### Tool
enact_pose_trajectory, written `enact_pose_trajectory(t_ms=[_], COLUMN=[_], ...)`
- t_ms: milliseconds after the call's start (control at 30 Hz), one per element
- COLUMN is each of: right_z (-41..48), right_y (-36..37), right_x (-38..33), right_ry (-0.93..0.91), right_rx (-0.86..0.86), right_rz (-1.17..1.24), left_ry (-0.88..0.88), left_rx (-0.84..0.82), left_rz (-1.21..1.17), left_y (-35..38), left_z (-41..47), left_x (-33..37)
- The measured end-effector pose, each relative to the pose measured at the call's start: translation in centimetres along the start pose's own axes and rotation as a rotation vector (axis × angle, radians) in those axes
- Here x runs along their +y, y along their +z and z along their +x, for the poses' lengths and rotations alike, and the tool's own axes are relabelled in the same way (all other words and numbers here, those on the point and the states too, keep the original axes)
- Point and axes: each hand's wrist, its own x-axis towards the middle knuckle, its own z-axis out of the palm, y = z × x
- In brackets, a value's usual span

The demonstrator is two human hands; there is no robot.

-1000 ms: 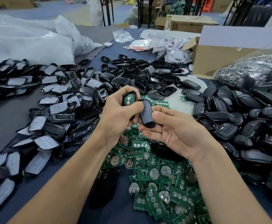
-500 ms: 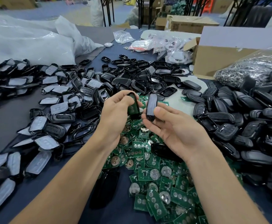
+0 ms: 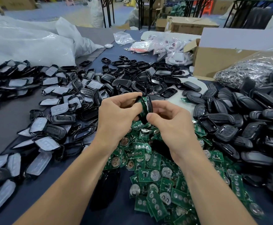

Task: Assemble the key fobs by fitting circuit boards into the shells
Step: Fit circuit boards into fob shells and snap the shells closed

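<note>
Left hand [image 3: 116,116]: fingers curled, thumb and forefinger pinching the shell half [image 3: 139,101] by its rim.
Shell half: held on edge above the table, a green circuit board [image 3: 143,109] showing inside it.
Right hand [image 3: 171,122]: thumb and curled fingers clamped on a black cover [image 3: 149,104].
Cover: upright, face to face with the shell half and just beside it; whether they touch I cannot tell.
Below the hands: a loose pile of circuit boards [image 3: 157,176] on the dark table [image 3: 2,120].
Left side: shells with pale button pads [image 3: 40,124], heaped.
Behind: open black shells [image 3: 148,78].
Right side: closed black fobs [image 3: 246,111], a cardboard box [image 3: 217,59] and a bag of metal rings [image 3: 249,70].
</note>
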Motion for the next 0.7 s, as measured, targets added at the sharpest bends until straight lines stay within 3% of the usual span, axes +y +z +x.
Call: enact_pose_trajectory(t_ms=[133, 367, 700], right_z=[-0.05, 0.13, 0.16], right_y=[0.16, -0.03, -0.6], right_x=[0.21, 0.53, 0.41], right_ry=[-0.077, -0.1, -0.136], right_rx=[0.018, 0.049, 0.048], right_rz=[-0.143, -0.155, -0.186], left_ry=[-0.026, -0.12, -0.049], left_rx=[-0.046, -0.233, -0.297], left_rz=[-0.052, -0.204, -0.217], left_y=[0.16, -0.36, -0.6], left_z=[-0.02, 0.29, 0.07], left_x=[-0.04, -0.05, -0.08])
